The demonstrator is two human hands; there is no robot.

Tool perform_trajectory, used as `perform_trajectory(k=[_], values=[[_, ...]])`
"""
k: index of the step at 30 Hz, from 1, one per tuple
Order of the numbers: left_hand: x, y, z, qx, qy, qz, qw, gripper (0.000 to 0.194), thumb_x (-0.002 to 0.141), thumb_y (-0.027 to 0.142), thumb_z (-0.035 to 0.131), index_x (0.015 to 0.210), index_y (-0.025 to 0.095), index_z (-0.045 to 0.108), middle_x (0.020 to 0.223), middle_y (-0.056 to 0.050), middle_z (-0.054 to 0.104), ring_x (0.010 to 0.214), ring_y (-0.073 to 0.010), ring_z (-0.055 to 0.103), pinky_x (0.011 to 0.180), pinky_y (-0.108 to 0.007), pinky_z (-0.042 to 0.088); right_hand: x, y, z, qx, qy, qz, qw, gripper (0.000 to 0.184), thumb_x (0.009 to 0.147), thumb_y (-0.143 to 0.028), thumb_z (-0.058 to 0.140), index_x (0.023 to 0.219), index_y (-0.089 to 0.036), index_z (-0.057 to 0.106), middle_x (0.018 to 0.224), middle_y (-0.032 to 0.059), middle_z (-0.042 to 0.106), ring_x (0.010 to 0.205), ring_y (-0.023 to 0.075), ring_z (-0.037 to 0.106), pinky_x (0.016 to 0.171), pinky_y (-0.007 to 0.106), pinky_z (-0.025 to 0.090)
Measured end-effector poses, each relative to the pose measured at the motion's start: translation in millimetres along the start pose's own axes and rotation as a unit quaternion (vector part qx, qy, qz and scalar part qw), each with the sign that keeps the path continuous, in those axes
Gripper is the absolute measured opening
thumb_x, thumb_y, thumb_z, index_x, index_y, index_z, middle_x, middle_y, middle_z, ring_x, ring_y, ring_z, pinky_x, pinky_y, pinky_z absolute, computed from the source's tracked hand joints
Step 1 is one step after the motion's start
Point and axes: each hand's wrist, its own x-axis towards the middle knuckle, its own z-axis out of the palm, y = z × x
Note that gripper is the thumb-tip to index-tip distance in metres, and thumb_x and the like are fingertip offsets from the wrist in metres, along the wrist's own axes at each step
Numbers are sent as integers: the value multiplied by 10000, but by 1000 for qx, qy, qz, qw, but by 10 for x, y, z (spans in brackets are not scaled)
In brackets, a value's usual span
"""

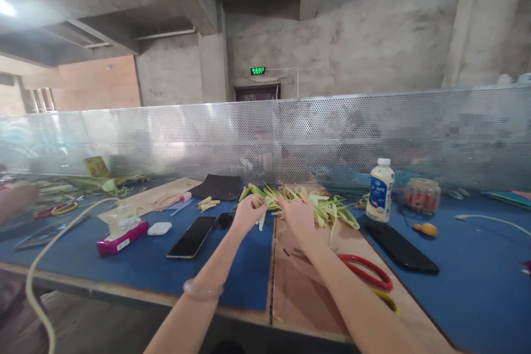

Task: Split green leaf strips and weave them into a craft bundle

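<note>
Loosely heaped, our long leaf strips lay tangled, green shading to pale cream, toward the far side of the tabletop. Our left hand had its fingers pinched nearly together on a pale strip; our right hand touched the heap with bent fingers, whose tips were hidden, so we could not tell their spread.

I'm looking remotely into a workshop: bare concrete wall, lit exit sign, perforated metal divider, long worktop.
</note>
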Motion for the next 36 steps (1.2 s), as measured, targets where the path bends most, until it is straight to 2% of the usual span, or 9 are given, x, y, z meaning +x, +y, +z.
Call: perform_trajectory(k=[5,7,10,12,16,21,28,31,36], values=[[-26,-1,27,11,-32,38,999,181,660,282,587,572,175,472,532,53,493,498,-87,421,514,-204,336,-2,-16,-19,-26,-4,23,999,227,866,-207,434,923,-204,654,909,104,615,914,229,487,777,337,301],[-28,-9,29,13,-40,43,998,191,669,285,579,566,174,464,536,50,499,498,-86,425,512,-205,334,-6,-17,-27,-25,-5,20,999,222,856,-185,442,905,-195,658,909,107,607,912,229,488,778,335,311],[-22,-28,31,15,-48,44,998,190,669,291,579,574,174,463,540,46,509,502,-90,440,512,-206,337,-15,-9,-30,-9,-7,15,1000,237,830,-128,460,975,-192,636,838,94,620,841,221,506,747,326,338],[-18,-46,36,15,-53,43,998,180,669,299,579,595,177,468,534,47,508,501,-94,447,510,-206,336,-18,0,-35,7,-1,11,1000,283,823,-103,456,1053,-171,607,847,105,626,872,239,495,741,328,352],[-16,-64,46,6,-63,40,997,172,674,307,574,619,178,475,542,43,513,506,-99,454,508,-206,332,-4,16,-51,55,20,-8,998,344,840,-109,423,1159,-126,551,955,137,633,980,270,441,829,366,342],[-31,-17,37,-16,-80,42,996,167,666,293,575,611,173,473,540,53,479,495,-89,413,500,-202,317,31,3,8,152,30,-43,987,361,847,-118,415,1180,-160,546,1125,85,605,1017,215,464,904,343,338],[-54,42,12,-52,-101,41,993,163,648,249,589,588,166,463,525,72,389,495,-76,350,500,-198,283,54,-32,193,299,3,-6,954,339,839,-132,390,1082,-187,621,1015,41,670,889,142,605,803,254,443],[-61,58,3,-78,-113,37,990,135,660,239,585,625,161,481,554,66,409,515,-76,375,513,-196,299,60,-24,223,342,-12,17,939,345,828,-133,385,1060,-189,634,954,34,691,786,135,634,729,245,475],[-63,77,18,-132,-135,24,982,134,674,246,583,702,158,486,645,32,503,602,-97,486,593,-213,382,65,-20,232,377,-19,46,925,342,790,-125,416,1032,-179,651,927,48,696,760,155,633,720,270,479]])
